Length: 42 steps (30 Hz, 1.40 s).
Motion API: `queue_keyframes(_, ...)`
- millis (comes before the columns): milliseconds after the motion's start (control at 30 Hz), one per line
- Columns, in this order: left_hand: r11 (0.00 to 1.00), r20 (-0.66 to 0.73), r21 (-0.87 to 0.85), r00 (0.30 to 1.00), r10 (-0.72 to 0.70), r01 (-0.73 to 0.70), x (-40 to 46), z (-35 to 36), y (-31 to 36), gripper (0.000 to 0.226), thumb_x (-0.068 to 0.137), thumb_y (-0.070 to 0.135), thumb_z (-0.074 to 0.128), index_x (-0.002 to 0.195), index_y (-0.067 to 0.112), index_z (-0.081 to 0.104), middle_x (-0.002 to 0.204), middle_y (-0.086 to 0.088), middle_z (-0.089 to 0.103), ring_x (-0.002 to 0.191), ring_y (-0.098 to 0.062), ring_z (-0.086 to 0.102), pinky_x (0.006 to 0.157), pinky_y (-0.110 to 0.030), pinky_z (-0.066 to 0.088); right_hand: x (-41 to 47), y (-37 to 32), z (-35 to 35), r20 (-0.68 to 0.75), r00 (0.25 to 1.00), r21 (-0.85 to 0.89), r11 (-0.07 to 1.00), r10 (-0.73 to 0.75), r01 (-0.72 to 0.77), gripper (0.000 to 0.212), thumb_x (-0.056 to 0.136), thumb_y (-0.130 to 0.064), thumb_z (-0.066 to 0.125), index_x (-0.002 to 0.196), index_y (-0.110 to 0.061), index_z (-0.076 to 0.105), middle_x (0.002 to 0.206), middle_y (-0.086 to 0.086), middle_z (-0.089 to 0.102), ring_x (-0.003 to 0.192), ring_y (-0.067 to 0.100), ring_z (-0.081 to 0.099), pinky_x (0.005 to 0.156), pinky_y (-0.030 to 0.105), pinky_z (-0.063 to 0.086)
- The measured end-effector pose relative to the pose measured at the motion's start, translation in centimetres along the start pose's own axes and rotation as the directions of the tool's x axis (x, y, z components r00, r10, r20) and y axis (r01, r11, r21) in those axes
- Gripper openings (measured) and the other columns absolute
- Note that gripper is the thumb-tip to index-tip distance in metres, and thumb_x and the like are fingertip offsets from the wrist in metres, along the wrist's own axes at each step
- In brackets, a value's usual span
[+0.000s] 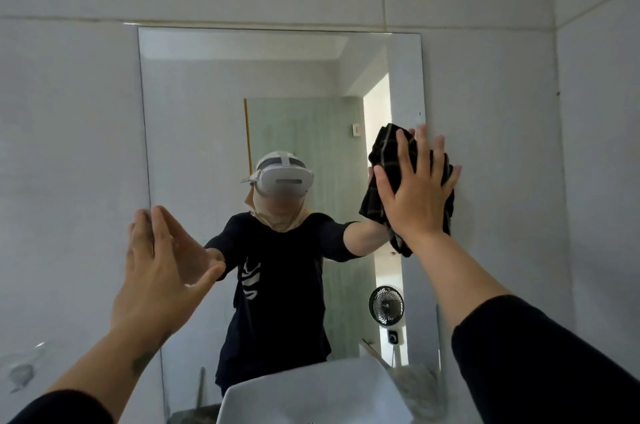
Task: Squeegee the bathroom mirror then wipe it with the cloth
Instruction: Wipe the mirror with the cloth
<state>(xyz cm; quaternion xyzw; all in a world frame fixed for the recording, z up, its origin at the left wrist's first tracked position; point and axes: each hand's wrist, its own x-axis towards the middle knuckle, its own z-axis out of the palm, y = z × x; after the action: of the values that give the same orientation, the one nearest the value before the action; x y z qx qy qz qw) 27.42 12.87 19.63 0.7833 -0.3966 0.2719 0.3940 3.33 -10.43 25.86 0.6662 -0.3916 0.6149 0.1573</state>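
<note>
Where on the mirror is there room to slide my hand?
The mirror glass is bare above both hands and across the middle between them. The right edge is crowded: the right hand presses the cloth there. The left hand covers the left edge.

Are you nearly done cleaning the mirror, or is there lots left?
No squeegee is in view, so that step looks finished, though I can't be sure. Right now the right hand presses the dark checked cloth flat at the right edge of the mirror, halfway up. The left hand rests open at its left edge, holding nothing. How much glass still needs wiping can't be told.
</note>
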Motion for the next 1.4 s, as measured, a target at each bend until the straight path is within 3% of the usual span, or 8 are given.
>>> queue_keyframes(167, 1.000, -0.003, -0.024, 1.000, 0.004, -0.004, 0.0, 0.0, 0.0, 0.119, 0.073, 0.061, 0.064, 0.146, 0.024, -0.022, 0.156, 0.005, -0.024, 0.146, -0.019, -0.011, 0.110, -0.052, 0.028, -1.6, -2.9, 0.9, -0.018, 0.999, -0.003, 1.000, 0.029, -0.029, 0.063, 0.095, -0.057, 0.027, 0.151, -0.029, 0.021, 0.162, 0.005, 0.014, 0.148, 0.034, 0.011, 0.110, 0.068, 0.010)
queue_keyframes(333, 0.998, -0.008, -0.054, 1.000, 0.022, -0.022, -0.2, -0.3, 0.1, 0.117, 0.075, 0.057, 0.066, 0.146, 0.023, -0.020, 0.157, 0.003, -0.021, 0.146, -0.019, -0.011, 0.111, -0.048, 0.027, -2.3, -7.0, 1.6, -0.020, 0.999, -0.001, 0.999, -0.040, 0.040, 0.063, 0.096, -0.055, 0.033, 0.152, -0.030, 0.020, 0.162, 0.006, 0.013, 0.148, 0.035, 0.009, 0.111, 0.068, 0.008)
queue_keyframes(567, 0.991, -0.039, -0.109, 0.997, 0.070, -0.074, -0.3, -1.2, -1.1, 0.092, 0.083, 0.062, 0.049, 0.149, 0.029, -0.006, 0.159, 0.009, -0.008, 0.146, -0.013, 0.001, 0.105, -0.047, 0.036, -3.5, -15.1, 1.8, 0.038, 0.963, 0.004, 0.964, -0.266, 0.266, 0.064, 0.095, -0.056, 0.032, 0.152, -0.029, 0.020, 0.162, 0.005, 0.012, 0.148, 0.036, 0.007, 0.111, 0.069, 0.008)
queue_keyframes(733, 0.994, -0.080, -0.076, 0.994, 0.073, -0.079, -1.7, -1.2, -4.2, 0.084, 0.089, 0.055, 0.045, 0.150, 0.025, -0.003, 0.160, 0.006, -0.004, 0.146, -0.009, -0.005, 0.116, -0.041, 0.021, -5.7, -21.1, 2.6, 0.076, 0.888, 0.029, 0.891, -0.453, 0.452, 0.064, 0.095, -0.055, 0.034, 0.152, -0.030, 0.019, 0.162, 0.004, 0.012, 0.148, 0.034, 0.007, 0.111, 0.069, 0.005)
queue_keyframes(867, 0.998, -0.042, -0.048, 0.999, 0.025, -0.027, -2.4, -0.8, -6.7, 0.086, 0.087, 0.059, 0.043, 0.150, 0.023, -0.002, 0.160, 0.007, -0.005, 0.146, -0.010, -0.006, 0.117, -0.045, 0.023, -8.6, -23.8, 3.4, 0.116, 0.820, 0.041, 0.827, -0.561, 0.560, 0.064, 0.095, -0.055, 0.035, 0.152, -0.031, 0.019, 0.162, 0.003, 0.011, 0.149, 0.034, 0.005, 0.111, 0.068, 0.003)
queue_keyframes(1000, 0.999, -0.022, -0.035, 0.999, 0.027, -0.028, -3.3, -0.5, -7.4, 0.088, 0.086, 0.059, 0.046, 0.150, 0.024, -0.005, 0.160, 0.005, -0.007, 0.146, -0.010, -0.009, 0.118, -0.046, 0.018, -11.6, -23.3, 3.9, 0.170, 0.714, 0.031, 0.728, -0.679, 0.685, 0.064, 0.094, -0.056, 0.037, 0.151, -0.032, 0.020, 0.162, 0.003, 0.013, 0.149, 0.032, 0.006, 0.113, 0.066, 0.001)
queue_keyframes(1067, 0.999, -0.016, -0.040, 0.999, 0.035, -0.035, -3.7, -0.4, -7.1, 0.088, 0.087, 0.058, 0.048, 0.149, 0.026, -0.006, 0.160, 0.006, -0.008, 0.145, -0.010, -0.010, 0.118, -0.046, 0.016, -12.4, -21.8, 3.8, 0.186, 0.699, 0.035, 0.716, -0.691, 0.698, 0.063, 0.094, -0.057, 0.036, 0.151, -0.033, 0.021, 0.162, 0.003, 0.014, 0.149, 0.031, 0.007, 0.113, 0.065, 0.002)
queue_keyframes(1400, 0.998, 0.093, -0.019, 0.994, 0.060, -0.059, -5.0, 1.5, -4.7, 0.101, 0.085, 0.050, 0.058, 0.147, 0.025, -0.017, 0.158, 0.003, -0.017, 0.147, -0.020, -0.005, 0.115, -0.052, 0.022, -10.8, -11.4, 2.5, 0.206, 0.826, -0.036, 0.839, -0.526, 0.543, 0.065, 0.094, -0.058, 0.039, 0.152, -0.035, 0.020, 0.162, 0.004, 0.013, 0.149, 0.031, 0.009, 0.112, 0.067, 0.007)
